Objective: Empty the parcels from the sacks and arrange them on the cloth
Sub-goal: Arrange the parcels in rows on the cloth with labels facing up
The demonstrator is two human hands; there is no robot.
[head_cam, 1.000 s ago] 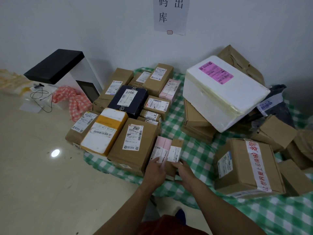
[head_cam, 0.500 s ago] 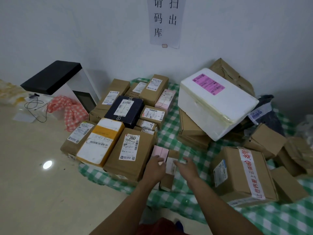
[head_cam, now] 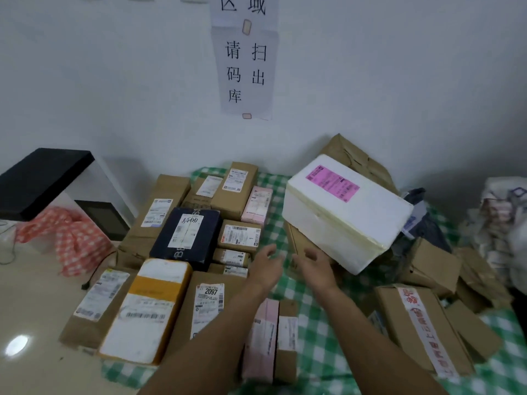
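Observation:
A green checked cloth [head_cam: 319, 332] covers the floor by the wall, with several parcels on it. On the left, cardboard boxes lie in tidy rows, among them a dark blue box [head_cam: 186, 240] and a yellow-and-white box [head_cam: 148, 312]. A small pink parcel [head_cam: 263, 342] and a small brown one [head_cam: 286, 340] lie side by side near me. My left hand [head_cam: 266, 265] and my right hand [head_cam: 315, 266] are both stretched out, empty, fingers apart, over the cloth. They hover just left of a big white foam box [head_cam: 342, 212] that sits tilted on a brown carton.
A taped carton [head_cam: 419, 329] and several loose brown boxes lie on the right. A grey plastic bag [head_cam: 425, 223] and a pale sack [head_cam: 502, 223] sit at the far right. A black-and-white cabinet [head_cam: 42, 181] and a red checked cloth [head_cam: 68, 240] stand left.
Both hands have let go of the small pink and brown parcels and moved forward toward the white foam box. The camera has tilted up, showing more wall.

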